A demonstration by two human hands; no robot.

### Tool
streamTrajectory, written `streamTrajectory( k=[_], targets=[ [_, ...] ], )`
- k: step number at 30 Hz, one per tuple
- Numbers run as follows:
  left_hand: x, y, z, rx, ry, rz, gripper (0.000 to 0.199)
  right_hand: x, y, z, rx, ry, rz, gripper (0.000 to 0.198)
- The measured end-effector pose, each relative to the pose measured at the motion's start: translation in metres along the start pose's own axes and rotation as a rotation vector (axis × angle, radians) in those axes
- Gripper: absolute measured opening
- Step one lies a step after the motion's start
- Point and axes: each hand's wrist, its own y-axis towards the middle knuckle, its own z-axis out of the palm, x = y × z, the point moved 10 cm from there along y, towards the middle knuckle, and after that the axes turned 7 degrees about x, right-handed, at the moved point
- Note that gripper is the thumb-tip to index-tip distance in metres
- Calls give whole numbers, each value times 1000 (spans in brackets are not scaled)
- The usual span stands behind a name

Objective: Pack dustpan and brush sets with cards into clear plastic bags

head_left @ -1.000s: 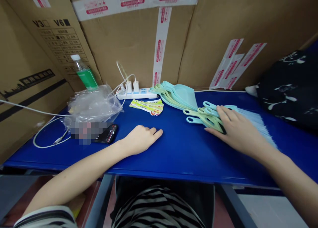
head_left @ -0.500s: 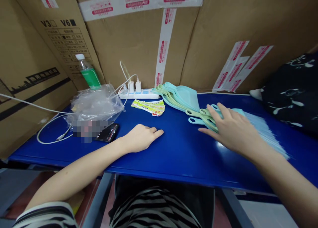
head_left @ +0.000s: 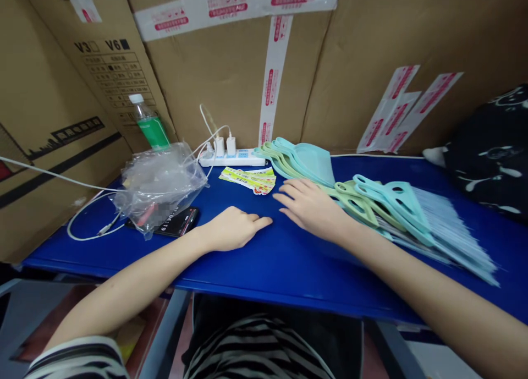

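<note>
My left hand (head_left: 233, 229) rests on the blue tabletop with its fingers loosely curled and nothing visible in them. To its right, my right hand (head_left: 307, 206) hovers low with fingers spread and empty. Just beyond that hand lies a stack of small dustpans (head_left: 311, 161), pale blue and green, their handles toward the left. Right of it is a pile of hand brushes (head_left: 406, 203) with light blue and green handles and pale bristles. My right hand and forearm hide some of the brush handles. Several green-and-white printed label strips (head_left: 247, 179) lie in front of my hands.
A white power strip (head_left: 233, 158) with chargers and cables sits at the back. On the left are clear plastic bags (head_left: 160, 175), a phone (head_left: 179, 223) and a green-labelled bottle (head_left: 152, 125). Cardboard (head_left: 223, 65) walls the back; a dark patterned cloth item (head_left: 490, 153) lies at right.
My right hand has moved left, off the brushes, to the front of the dustpans. More of the brush pile now shows. My left hand stays put.
</note>
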Motion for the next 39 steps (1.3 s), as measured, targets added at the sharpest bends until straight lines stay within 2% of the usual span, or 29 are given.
streamTrajectory(
  k=[2, 6, 10, 15, 22, 30, 34, 39],
  targets=[
    [0, 0, 0, -17, 2, 3, 38, 5, -2, 2, 3, 32, -38, 23],
    [1, 0, -1, -18, 17, -6, 30, 0, -7, 6, 60, 160, 3, 26],
    [2, 1, 1, 36, 44, -29, 19, -4, -8, 16, 223, 262, 92, 21],
    [1, 0, -2, 40, 34, -26, 17, -4, -9, 27, 393, 259, 184, 20],
    [-5, -1, -6, -12, 80, 19, 18, -1, -9, 25, 403, 217, 151, 29],
    [-5, -1, -9, -107, 145, 6, 35, -16, -10, 34, 471, 226, 276, 27],
    [0, -1, -10, -102, 155, -38, 34, -19, -12, 41, 537, 252, 308, 26],
    [1, -1, -9, -74, 149, -48, 26, -16, -14, 41, 553, 252, 300, 27]
  ],
)
